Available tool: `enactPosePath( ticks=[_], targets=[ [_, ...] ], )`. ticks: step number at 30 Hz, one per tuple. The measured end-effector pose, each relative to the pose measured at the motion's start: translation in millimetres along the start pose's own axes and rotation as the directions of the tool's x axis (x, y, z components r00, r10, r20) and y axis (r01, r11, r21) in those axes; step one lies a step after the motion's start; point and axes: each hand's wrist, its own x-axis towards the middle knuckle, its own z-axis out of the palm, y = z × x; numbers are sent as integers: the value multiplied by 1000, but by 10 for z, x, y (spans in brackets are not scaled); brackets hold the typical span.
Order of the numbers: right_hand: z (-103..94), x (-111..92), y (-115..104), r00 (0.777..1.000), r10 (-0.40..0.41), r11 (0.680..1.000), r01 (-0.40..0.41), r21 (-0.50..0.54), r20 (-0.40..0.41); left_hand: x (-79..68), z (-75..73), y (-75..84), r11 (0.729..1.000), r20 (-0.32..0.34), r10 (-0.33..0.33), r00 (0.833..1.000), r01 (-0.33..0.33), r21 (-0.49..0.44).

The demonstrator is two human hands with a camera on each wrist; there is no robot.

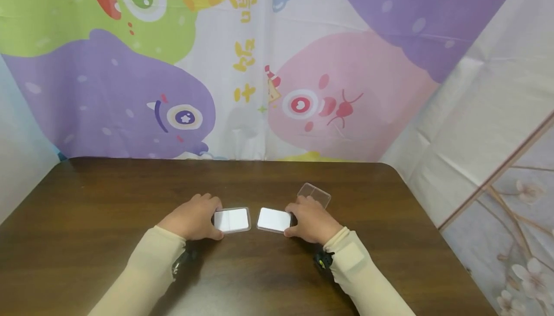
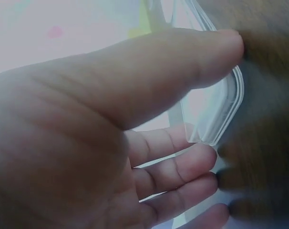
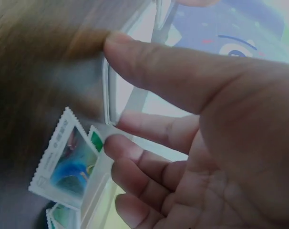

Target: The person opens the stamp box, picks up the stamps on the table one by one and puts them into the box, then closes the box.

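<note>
Brown wood-grain table (image 1: 251,277); left hand (image 1: 195,217) and right hand (image 1: 313,220), part-curled, each pinch the outer end of one case. Light rim pressure, cases kept level, should serve best. Between the hands, near but apart: clear-rimmed rectangular plastic case (image 1: 232,220), left, and white-faced rectangular plastic case (image 1: 274,220), right; contents or glare, indeterminable. Behind: transparent colourless plastic case (image 1: 318,193). Smallest: white-bordered serrated picture stamp (image 3: 63,162), container uncertain.

I'm seeing a pale cream left sleeve (image 1: 144,268) and a matching right sleeve (image 1: 365,270), both running long; a dark left wrist device (image 1: 178,264) and a black, yellow-green-flecked right wrist device (image 1: 322,260) are peeking out.
</note>
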Motion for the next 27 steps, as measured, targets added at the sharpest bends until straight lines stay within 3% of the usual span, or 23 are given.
enactPosePath(
  ticks=[7,17,22,27],
  targets=[
    [39,34,41,998,20,998,-23,-59,-54,-25,-5,58,1000,-10,10,1000,-10,16],
    [84,89,72,988,33,997,-43,-66,-154,-32,21,139,999,-12,29,1000,-28,25],
    [55,90,1,972,-90,995,77,-67,-217,-26,66,191,998,1,51,999,-51,27],
    [42,85,-97,949,-265,964,260,-52,-171,-9,119,269,998,19,65,998,-65,4]
  ],
)
